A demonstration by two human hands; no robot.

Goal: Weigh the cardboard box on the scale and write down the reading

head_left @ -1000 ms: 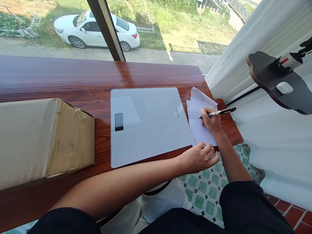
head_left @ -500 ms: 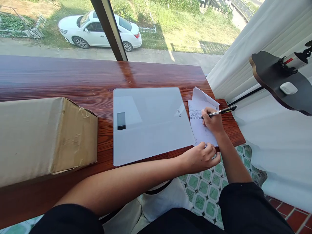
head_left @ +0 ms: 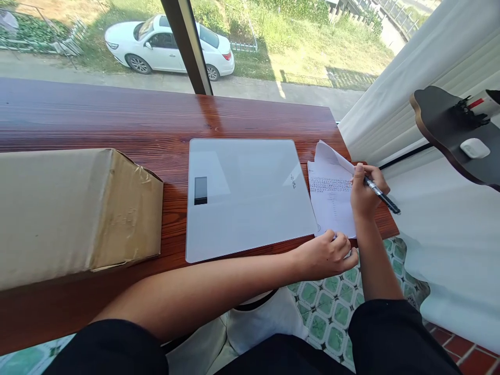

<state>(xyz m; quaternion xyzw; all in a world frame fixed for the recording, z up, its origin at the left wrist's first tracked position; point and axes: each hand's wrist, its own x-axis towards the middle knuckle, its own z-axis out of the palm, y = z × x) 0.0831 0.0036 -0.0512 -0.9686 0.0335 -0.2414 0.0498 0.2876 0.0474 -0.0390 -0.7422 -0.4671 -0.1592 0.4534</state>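
By a sunny window, on the wooden counter [head_left: 117, 120], the right hand [head_left: 365, 192] has swung its gripped pen [head_left: 382, 195] off the paper [head_left: 332, 205]; the left hand [head_left: 328, 255] pins the sheet's corner.

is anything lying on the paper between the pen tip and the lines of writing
Nothing visible does. The pen sits in the right hand at the right edge of the paper, whose printed lines lie bare. The left hand only pins the near edge, and the white scale lies to the left.
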